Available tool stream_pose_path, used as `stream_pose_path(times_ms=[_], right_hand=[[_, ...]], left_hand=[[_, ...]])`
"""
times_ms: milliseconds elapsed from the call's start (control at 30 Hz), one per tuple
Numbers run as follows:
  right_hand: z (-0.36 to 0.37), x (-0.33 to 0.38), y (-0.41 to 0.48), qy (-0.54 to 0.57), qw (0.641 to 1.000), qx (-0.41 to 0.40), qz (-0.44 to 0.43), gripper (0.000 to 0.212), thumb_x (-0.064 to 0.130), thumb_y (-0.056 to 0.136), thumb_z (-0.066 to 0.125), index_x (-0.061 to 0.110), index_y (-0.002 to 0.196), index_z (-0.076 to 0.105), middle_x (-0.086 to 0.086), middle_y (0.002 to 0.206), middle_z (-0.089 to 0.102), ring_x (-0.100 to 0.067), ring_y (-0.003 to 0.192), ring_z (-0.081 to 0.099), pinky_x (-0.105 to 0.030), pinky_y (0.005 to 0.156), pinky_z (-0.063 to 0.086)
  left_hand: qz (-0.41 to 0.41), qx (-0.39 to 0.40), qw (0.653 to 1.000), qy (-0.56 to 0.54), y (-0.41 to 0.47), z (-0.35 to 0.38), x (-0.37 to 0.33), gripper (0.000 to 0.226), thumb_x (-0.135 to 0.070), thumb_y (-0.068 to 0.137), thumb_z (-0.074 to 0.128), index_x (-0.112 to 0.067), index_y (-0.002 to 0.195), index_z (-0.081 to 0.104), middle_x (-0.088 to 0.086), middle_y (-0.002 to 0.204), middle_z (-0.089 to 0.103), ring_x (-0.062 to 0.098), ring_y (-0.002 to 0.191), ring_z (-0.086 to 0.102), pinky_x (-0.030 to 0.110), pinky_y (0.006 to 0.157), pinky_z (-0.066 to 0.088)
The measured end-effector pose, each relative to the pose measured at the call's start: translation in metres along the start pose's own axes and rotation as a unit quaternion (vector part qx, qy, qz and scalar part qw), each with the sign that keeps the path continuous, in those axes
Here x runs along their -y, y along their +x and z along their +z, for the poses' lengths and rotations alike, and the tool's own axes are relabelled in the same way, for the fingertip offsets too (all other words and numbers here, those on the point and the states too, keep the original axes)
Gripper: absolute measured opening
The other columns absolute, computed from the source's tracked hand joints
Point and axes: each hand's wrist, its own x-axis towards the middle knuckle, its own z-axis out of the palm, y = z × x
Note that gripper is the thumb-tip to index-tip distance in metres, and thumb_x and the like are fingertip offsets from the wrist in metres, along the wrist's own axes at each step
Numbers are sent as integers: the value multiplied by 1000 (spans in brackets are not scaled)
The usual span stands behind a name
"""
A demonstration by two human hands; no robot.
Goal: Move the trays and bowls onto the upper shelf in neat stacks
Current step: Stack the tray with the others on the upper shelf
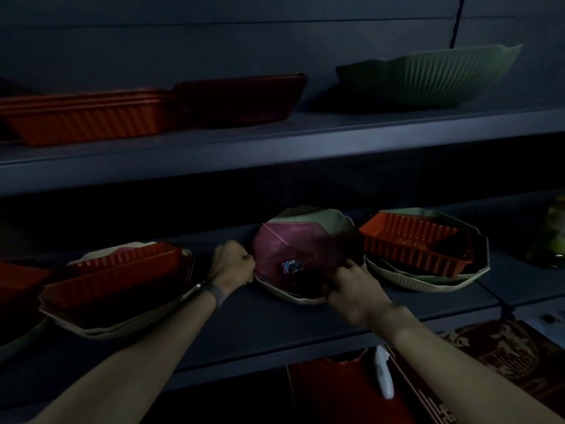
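On the lower shelf (275, 325) a pink ribbed bowl (290, 249) with a round sticker lies tilted inside a cream bowl (293, 296), a green bowl (330, 218) behind it. My left hand (232, 264) grips the pink bowl's left rim. Its right rim is held by my right hand (351, 286). To the left, a red tray (116, 273) sits in a cream bowl. At the right an orange tray (412, 243) rests in another cream bowl (428, 280). The upper shelf (275, 148) holds stacked orange trays (85, 117), a dark red tray (241, 99) and a green bowl (428, 78).
A black cable (457, 22) hangs at the top right. A greenish object (553, 234) stands at the lower shelf's far right. Below the shelf lie red patterned boxes (495, 356) and a white item (383, 377). The scene is dim.
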Motion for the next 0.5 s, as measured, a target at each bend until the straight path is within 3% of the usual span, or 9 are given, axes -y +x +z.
stream_pose_path(times_ms=[67,167,300,400,500], right_hand=[[-1,-1,-2,-1,1000,-14,6,32,36,98,58,24,125,70,-11,129,59,-33,124,53,-37,97,46],[-8,-6,-6,-5,999,-50,-16,27,29,96,59,24,118,73,-7,121,65,-31,119,50,-38,95,48],[-16,-8,-18,18,996,-87,-19,27,26,90,60,26,114,73,-2,118,56,-26,113,45,-40,96,47],[-18,-3,-27,28,991,-130,-18,24,29,93,65,25,117,64,0,121,45,-22,110,46,-39,92,51],[-23,10,-38,88,989,-114,-42,20,37,90,56,40,109,55,2,108,57,-26,98,63,-44,77,56]], left_hand=[[2,-2,1000,-28,-8,-5,-3,35,-3,97,55,-1,66,73,5,54,72,7,43,66,17,47,52],[2,-15,997,-71,-19,-14,-5,33,-6,101,56,-2,72,72,5,55,73,11,52,72,19,59,56],[-22,-14,981,-194,-33,-27,-6,25,-6,103,60,-4,80,70,11,62,75,25,62,77,40,78,65],[-53,-7,958,-283,-47,-39,-6,17,-3,103,61,0,88,70,11,60,74,22,57,76,36,71,64],[-69,-4,940,-335,-64,-49,-10,15,0,103,60,7,93,68,10,56,72,16,50,73,23,52,60]])
